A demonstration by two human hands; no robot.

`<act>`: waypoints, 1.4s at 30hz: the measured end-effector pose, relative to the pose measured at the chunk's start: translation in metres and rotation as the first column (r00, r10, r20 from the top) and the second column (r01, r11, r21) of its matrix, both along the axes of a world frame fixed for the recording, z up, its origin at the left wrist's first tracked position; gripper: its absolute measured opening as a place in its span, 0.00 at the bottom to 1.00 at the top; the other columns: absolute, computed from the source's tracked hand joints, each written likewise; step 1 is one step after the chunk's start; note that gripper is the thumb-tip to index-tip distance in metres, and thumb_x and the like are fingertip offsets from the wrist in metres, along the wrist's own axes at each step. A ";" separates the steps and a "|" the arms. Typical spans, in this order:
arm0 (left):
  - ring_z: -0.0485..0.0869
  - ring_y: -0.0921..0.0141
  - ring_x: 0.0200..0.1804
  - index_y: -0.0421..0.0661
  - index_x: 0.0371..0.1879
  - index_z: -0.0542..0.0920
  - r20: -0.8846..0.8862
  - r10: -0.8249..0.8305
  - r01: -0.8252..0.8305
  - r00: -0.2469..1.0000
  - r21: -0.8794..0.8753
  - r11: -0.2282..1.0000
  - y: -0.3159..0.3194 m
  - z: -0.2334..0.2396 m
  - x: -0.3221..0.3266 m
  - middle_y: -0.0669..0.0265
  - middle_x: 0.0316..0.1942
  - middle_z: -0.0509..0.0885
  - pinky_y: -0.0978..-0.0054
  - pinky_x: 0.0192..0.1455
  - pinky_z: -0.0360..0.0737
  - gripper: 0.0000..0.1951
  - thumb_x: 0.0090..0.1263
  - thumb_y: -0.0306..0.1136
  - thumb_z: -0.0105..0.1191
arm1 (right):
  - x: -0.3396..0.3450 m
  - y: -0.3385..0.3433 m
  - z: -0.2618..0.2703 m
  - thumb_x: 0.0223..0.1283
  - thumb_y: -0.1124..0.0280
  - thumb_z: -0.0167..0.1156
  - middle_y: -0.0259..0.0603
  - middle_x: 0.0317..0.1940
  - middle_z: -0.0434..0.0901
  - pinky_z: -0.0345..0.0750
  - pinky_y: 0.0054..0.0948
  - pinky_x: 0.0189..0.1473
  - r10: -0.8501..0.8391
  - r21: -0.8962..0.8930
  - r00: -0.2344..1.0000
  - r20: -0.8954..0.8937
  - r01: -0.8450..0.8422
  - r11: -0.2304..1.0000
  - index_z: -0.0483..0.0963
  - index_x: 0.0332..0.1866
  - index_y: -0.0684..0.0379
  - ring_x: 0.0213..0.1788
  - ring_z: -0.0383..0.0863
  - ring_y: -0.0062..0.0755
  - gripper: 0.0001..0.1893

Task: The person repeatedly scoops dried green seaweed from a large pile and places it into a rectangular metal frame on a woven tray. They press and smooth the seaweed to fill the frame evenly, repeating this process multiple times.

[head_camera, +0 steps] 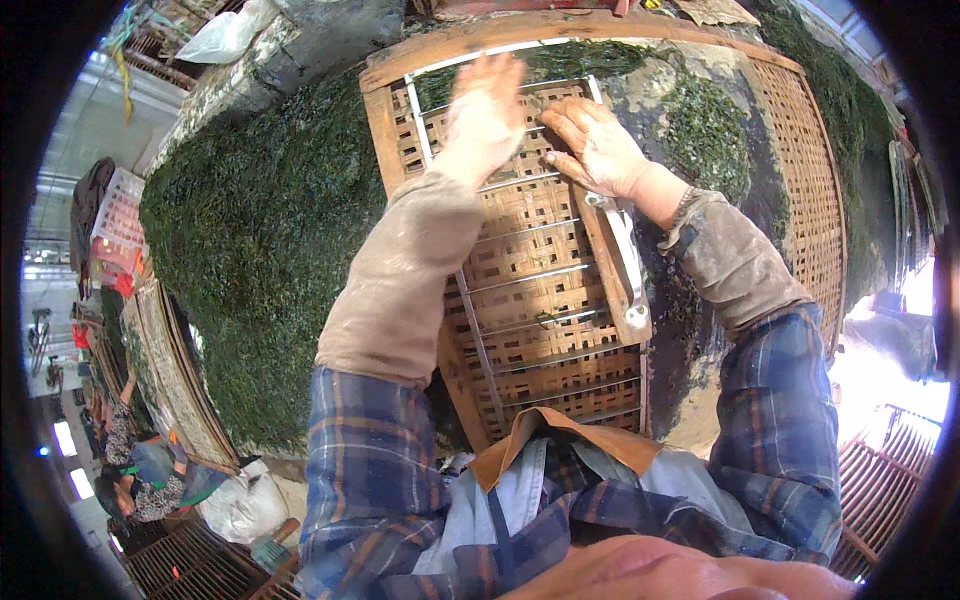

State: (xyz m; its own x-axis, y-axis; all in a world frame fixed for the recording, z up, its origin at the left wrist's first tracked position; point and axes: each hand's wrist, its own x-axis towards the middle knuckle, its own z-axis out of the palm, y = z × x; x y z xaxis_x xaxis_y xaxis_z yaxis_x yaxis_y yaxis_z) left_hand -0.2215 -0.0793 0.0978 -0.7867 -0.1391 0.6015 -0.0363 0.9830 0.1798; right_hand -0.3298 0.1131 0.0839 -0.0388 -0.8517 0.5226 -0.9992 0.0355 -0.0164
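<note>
Before me lies a woven bamboo tray point(525, 247) in a wooden frame, with a metal grid divided into narrow strips point(529, 232) over it. Dark green leafy pieces, perhaps tea leaves or seaweed, point(540, 56) cover the far end of the grid. My left hand point(487, 112) is blurred above the left part of the grid, near those pieces, its fingers extended. My right hand point(592, 146) rests at the grid's right edge with bent fingers, by the top of a wooden bar; I cannot tell how firmly it holds on. A white metal handle point(631, 262) is fixed along this bar.
A large heap of the green pieces point(262, 247) spreads at left, a smaller pile point(705, 127) at right. Another woven tray point(802, 180) stands farther right. Stacked woven mats point(176, 375) and a white sack point(244, 502) lie at lower left, near another person point(142, 480).
</note>
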 end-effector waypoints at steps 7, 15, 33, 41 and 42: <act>0.68 0.57 0.78 0.40 0.72 0.72 0.135 -0.006 0.014 0.991 -0.061 0.998 0.032 -0.021 -0.072 0.52 0.75 0.71 0.55 0.82 0.58 0.27 0.74 0.35 0.45 | -0.031 0.011 0.015 0.49 0.72 0.65 0.51 0.50 0.77 0.72 0.49 0.63 -0.231 -0.281 0.947 0.224 0.290 0.915 0.75 0.50 0.61 0.57 0.74 0.56 0.20; 0.64 0.60 0.80 0.42 0.74 0.69 0.227 0.055 -0.037 0.972 -0.084 0.996 0.038 -0.014 -0.068 0.56 0.78 0.68 0.57 0.84 0.55 0.28 0.76 0.37 0.42 | -0.130 -0.033 0.040 0.45 0.64 0.68 0.58 0.58 0.74 0.70 0.49 0.69 -0.270 0.132 0.943 0.194 0.247 0.960 0.75 0.65 0.55 0.64 0.71 0.60 0.34; 0.89 0.57 0.50 0.41 0.41 0.87 0.385 0.031 -0.061 0.922 0.065 0.996 0.044 0.013 -0.056 0.53 0.41 0.90 0.59 0.60 0.80 0.13 0.68 0.32 0.50 | -0.052 -0.072 0.051 0.68 0.64 0.63 0.56 0.57 0.82 0.76 0.44 0.64 -0.287 -0.256 0.915 0.285 0.361 0.897 0.74 0.66 0.60 0.62 0.80 0.57 0.24; 0.85 0.54 0.59 0.42 0.53 0.84 0.317 -0.234 0.154 0.919 0.259 0.954 0.021 0.041 -0.035 0.53 0.55 0.86 0.59 0.66 0.78 0.16 0.73 0.32 0.46 | -0.070 -0.049 -0.015 0.66 0.63 0.63 0.59 0.55 0.82 0.75 0.46 0.65 -0.405 -0.362 0.864 0.299 0.495 0.790 0.75 0.62 0.65 0.59 0.80 0.60 0.23; 0.84 0.56 0.61 0.42 0.56 0.84 0.362 -0.153 0.073 0.919 0.226 0.971 0.014 0.046 -0.027 0.53 0.57 0.86 0.60 0.68 0.78 0.17 0.73 0.32 0.47 | -0.069 -0.050 -0.015 0.66 0.63 0.64 0.58 0.54 0.82 0.75 0.46 0.65 -0.407 -0.307 0.848 0.339 0.509 0.804 0.76 0.61 0.65 0.58 0.81 0.59 0.22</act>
State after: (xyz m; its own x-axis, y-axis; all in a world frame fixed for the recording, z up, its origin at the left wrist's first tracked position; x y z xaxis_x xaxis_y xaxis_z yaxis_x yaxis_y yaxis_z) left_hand -0.2488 -0.0657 0.1433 -0.9659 -0.1236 0.2277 -0.0313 0.9280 0.3713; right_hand -0.3991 0.0634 0.0693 -0.5435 -0.4425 0.7134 -0.8269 0.4284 -0.3643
